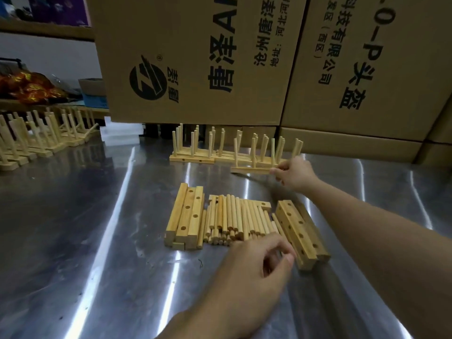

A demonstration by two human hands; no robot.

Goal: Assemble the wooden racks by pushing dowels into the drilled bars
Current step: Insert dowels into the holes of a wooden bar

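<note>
Your right hand [292,173] pinches the end of one pale wooden rack bar with upright dowels [252,169] on the shiny steel counter [85,216], while your left hand [256,270] curls, its grip unclear, beside one pile of loose round wooden dowels [234,216] lying between two stacks of drilled square wooden bars [188,216].

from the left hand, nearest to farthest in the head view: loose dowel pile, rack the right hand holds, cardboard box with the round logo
From the left hand:
1. loose dowel pile, just beyond its fingertips, front centre.
2. rack, farther out, its end pinched by the right hand.
3. cardboard box, farthest back, upper centre.
</note>
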